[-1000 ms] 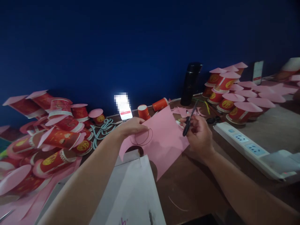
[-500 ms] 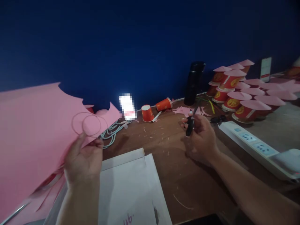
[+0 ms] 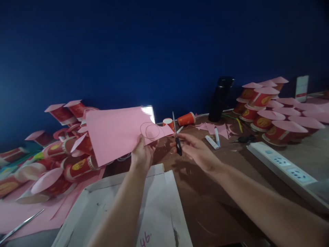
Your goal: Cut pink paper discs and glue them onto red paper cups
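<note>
My left hand pinches the lower edge of a pink paper sheet and holds it up above the brown table. Two overlapping circles are drawn on the sheet near its right corner, just above my fingers. My right hand grips black-handled scissors with the blades pointing up, close to the sheet's right tip. A white envelope or board lies under my left forearm.
Red paper cups with pink lids are heaped at the left, and more at the right. A black flask, two orange cups, markers, pink scraps, a second pair of scissors and a white power strip lie beyond.
My left hand swung the pink sheet out to the left, then brought it back to the centre, held up. My right hand moved left with the scissors toward the sheet's corner.
</note>
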`<move>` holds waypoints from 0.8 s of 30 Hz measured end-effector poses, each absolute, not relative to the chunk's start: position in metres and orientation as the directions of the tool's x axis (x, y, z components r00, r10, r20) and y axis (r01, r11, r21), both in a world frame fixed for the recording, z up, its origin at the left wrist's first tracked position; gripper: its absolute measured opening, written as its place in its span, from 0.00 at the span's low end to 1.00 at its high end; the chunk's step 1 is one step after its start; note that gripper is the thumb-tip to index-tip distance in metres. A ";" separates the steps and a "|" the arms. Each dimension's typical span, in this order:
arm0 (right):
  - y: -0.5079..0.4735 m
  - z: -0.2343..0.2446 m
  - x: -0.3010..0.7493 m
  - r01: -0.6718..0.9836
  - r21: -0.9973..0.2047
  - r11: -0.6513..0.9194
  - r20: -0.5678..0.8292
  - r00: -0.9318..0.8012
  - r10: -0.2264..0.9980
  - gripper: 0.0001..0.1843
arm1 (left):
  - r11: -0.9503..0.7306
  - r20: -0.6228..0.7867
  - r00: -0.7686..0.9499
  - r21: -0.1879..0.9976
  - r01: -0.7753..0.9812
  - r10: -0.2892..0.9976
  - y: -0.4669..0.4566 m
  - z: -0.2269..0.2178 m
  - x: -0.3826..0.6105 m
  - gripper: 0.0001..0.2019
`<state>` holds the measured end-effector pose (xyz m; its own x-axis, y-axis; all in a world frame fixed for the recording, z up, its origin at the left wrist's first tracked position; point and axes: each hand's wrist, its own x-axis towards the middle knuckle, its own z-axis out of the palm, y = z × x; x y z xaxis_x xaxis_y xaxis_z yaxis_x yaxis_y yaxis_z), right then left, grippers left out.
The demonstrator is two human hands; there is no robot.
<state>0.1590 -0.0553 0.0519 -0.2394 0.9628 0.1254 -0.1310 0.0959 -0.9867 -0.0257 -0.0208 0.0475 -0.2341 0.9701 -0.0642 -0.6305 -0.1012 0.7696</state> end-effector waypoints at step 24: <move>-0.068 0.008 0.134 -0.127 -0.961 -0.246 -0.194 -0.328 0.925 0.23 | 0.053 -0.068 0.017 0.564 -0.824 0.998 -0.016 0.012 -0.025 0.18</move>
